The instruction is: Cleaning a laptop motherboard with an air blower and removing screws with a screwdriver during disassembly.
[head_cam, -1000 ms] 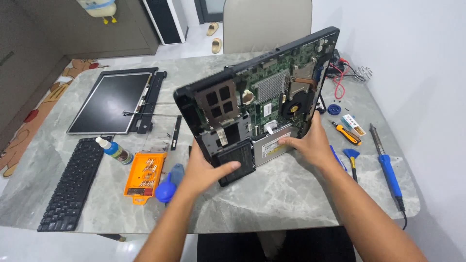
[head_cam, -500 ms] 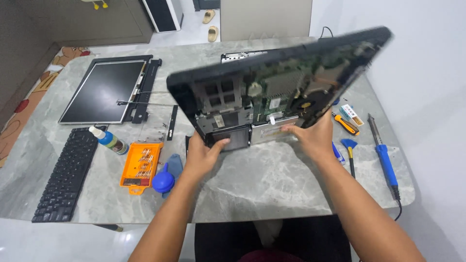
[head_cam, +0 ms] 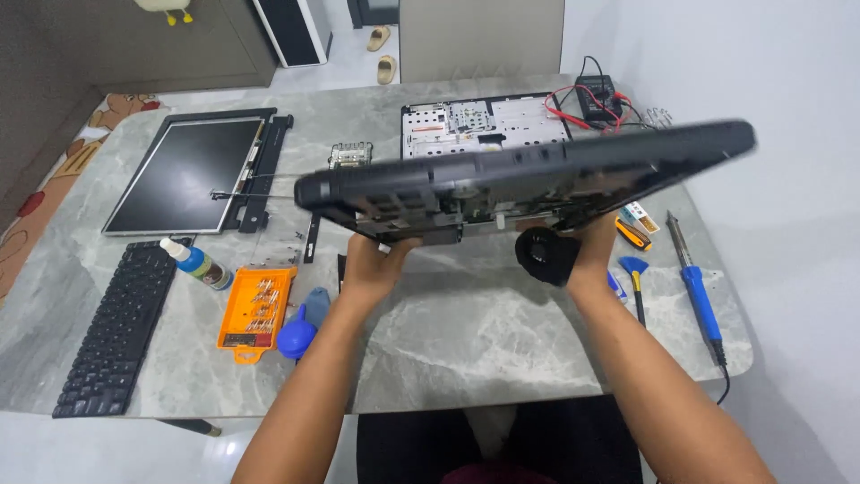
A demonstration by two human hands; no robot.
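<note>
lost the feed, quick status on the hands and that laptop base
Left hand and right hand both gripping laptop base, lifted above table, near flat. Round black fan hangs below it.

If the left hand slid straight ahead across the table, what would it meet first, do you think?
Probably the small green circuit board, though the left hand holds the laptop base above the table, so depth is uncertain.

Black laptop base (head_cam: 528, 179), grey marbled table (head_cam: 466, 332).

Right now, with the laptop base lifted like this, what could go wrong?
The laptop base is held above the table only along its near edge by the left hand and right hand; it could slip. The round fan hangs below and might drop or snag.
</note>
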